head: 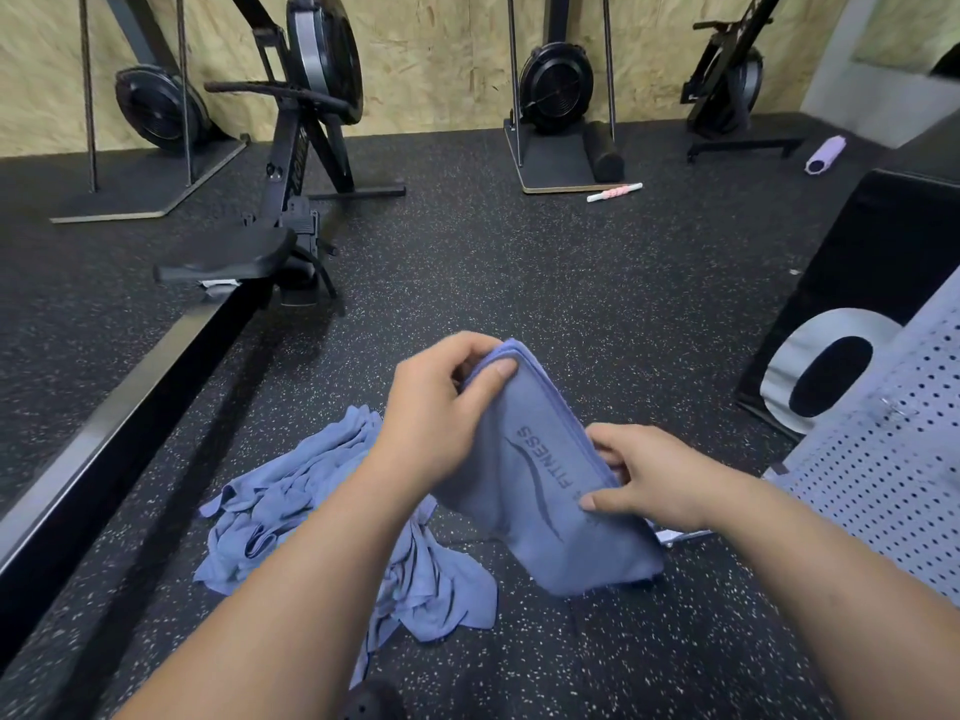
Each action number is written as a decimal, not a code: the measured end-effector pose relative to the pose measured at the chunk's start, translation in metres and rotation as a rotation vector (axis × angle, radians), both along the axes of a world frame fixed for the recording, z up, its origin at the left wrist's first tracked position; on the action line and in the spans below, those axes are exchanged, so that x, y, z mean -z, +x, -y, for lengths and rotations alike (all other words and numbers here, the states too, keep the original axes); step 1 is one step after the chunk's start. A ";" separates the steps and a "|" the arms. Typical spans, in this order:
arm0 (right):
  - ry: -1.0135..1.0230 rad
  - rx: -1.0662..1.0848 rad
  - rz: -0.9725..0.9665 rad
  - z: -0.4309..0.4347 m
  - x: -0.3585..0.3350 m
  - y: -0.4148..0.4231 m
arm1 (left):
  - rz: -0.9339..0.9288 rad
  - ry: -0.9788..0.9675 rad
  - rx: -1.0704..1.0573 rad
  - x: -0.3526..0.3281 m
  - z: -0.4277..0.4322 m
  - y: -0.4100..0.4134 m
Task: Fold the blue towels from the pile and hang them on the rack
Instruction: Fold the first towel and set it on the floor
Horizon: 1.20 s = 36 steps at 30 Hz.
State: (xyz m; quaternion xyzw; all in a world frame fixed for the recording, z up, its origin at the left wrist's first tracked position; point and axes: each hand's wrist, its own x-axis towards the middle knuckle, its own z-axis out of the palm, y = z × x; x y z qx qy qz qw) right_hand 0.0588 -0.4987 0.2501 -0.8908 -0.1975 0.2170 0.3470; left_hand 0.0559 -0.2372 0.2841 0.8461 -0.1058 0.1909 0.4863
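Evidently the folding step is in hand: a folded blue cloth towel point(524, 491) is held up in the air between both hands, above the black speckled rubber floor point(571, 283) and just right of the crumpled pile of blue towels point(311, 511). That pile lies on the floor well away from its far edge along the wall. The left hand point(441, 407) has its grip pinched on the towel's upper corner, thumb on the near face and fingers curled behind. The right hand point(649, 475) pinches the right edge lower down, thumb pressed flat on the cloth. The towel looks doubled at least once, so I judge the fold nearly finished. The next move likely calls for squaring the edges, then carrying it to the rack without letting the layers slip apart. The pale perforated metal panel point(883, 485) at the right may belong to that rack, though I cannot tell. Dark letters along the towel read "FITNESS", beside a curved swoosh mark; any word before it is hidden under the right thumb. A black box point(883, 241) at the floor's right edge bears a large white figure like a "0", partly covered.
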 end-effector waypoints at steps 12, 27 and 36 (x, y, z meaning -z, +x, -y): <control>0.021 0.185 0.208 0.037 -0.010 0.018 | -0.113 -0.268 -0.467 0.011 -0.047 0.022; 0.696 0.532 0.311 0.038 -0.039 0.016 | -0.359 -0.534 -0.542 0.022 -0.052 0.032; 0.654 0.505 0.270 0.044 -0.040 0.019 | -0.455 -0.668 -0.459 0.000 -0.037 0.018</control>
